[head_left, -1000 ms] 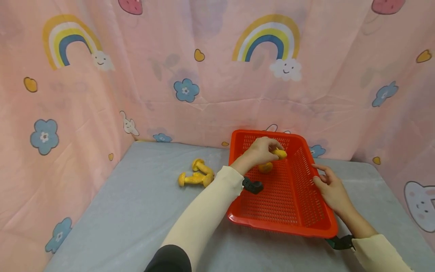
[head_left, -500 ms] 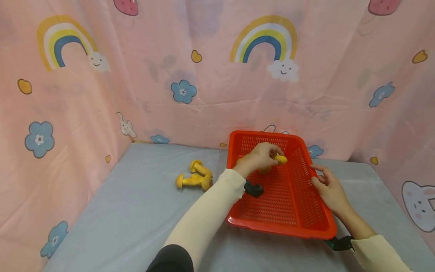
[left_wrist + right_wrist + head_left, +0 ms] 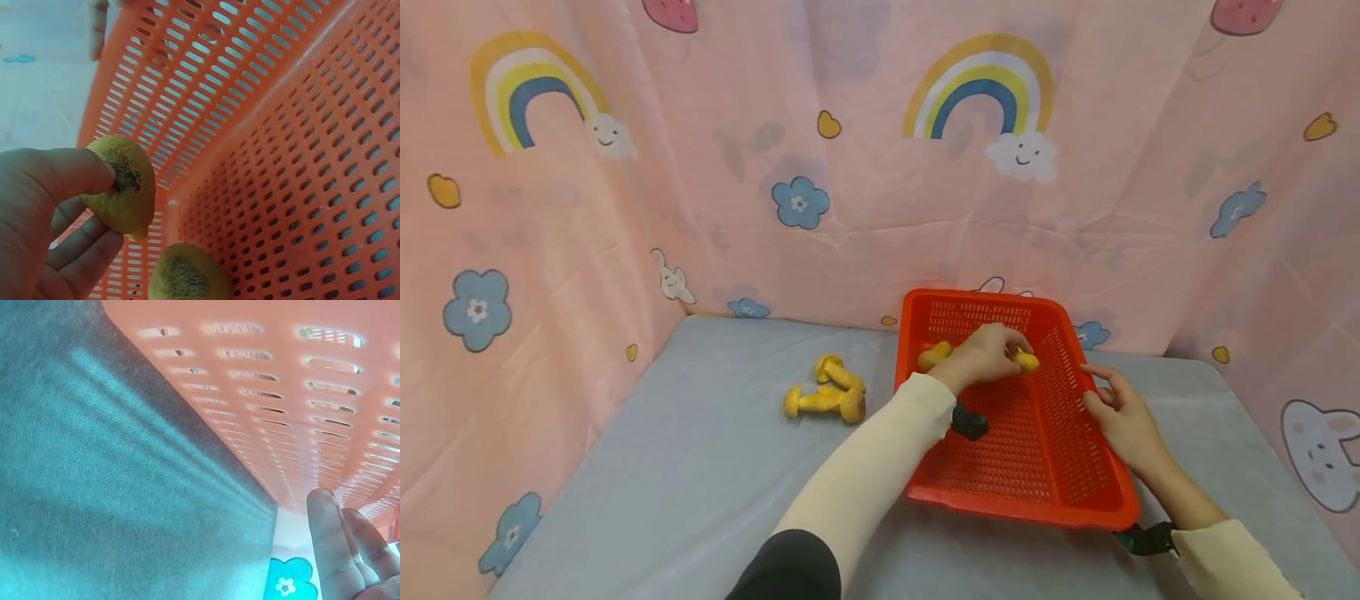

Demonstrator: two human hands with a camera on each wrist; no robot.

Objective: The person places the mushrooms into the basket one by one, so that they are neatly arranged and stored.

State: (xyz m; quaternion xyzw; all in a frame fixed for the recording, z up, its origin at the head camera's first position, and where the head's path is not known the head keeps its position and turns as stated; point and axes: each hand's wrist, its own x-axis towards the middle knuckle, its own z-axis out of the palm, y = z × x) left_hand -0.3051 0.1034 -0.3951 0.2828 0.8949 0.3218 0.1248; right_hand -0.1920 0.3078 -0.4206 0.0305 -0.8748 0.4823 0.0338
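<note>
A yellow mushroom (image 3: 1025, 362) is pinched in my left hand (image 3: 991, 355), low inside the red plastic basket (image 3: 1022, 512). In the left wrist view, the thumb presses on a dark patch of this mushroom (image 3: 139, 194), and the fingers lie behind it. Another mushroom (image 3: 187, 279) rests on the basket floor just below. The head view also shows a mushroom (image 3: 933, 356) by the basket's left wall, partly covered by the hand. My right hand (image 3: 1126, 417) holds the basket's right rim, thumb at the top edge and fingers along the outer wall.
Several yellow mushrooms (image 3: 820, 402) lie in a small cluster left of the basket on the grey-blue tabletop (image 3: 700, 467). A pink patterned curtain (image 3: 880, 183) hangs behind and along both sides.
My left hand has lowered the mushroom further into the basket, and a mushroom by the left wall has come into sight. The right hand stays on the rim.
</note>
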